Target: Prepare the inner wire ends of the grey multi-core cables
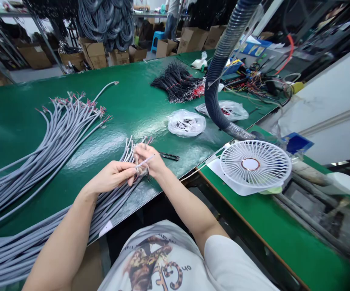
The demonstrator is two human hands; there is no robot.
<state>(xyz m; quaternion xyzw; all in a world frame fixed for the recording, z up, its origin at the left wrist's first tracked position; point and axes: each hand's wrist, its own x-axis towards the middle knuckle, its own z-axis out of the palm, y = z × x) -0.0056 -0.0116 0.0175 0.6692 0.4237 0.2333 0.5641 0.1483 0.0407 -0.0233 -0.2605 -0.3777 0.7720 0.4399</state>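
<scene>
My left hand (116,176) is closed in a pinch on the stripped end of a grey cable. A pale, thin length (146,161) sticks out beyond its fingertips, up and to the right. Close against it, my right hand (149,159) has its fingers closed on fine wires at the same cable end; the fingers partly hide them. Beneath both hands runs a bundle of grey cables (111,204), its stripped ends showing just past the fingers. A black tool with a slim handle (170,156) lies just right of my right hand.
A second grey cable bundle (53,137) with reddish wire ends lies left. Beyond my hands are plastic bags (187,123) of small parts and black wire bundles (175,81). At right, a ribbed hose (214,81) hangs near a white fan (255,165).
</scene>
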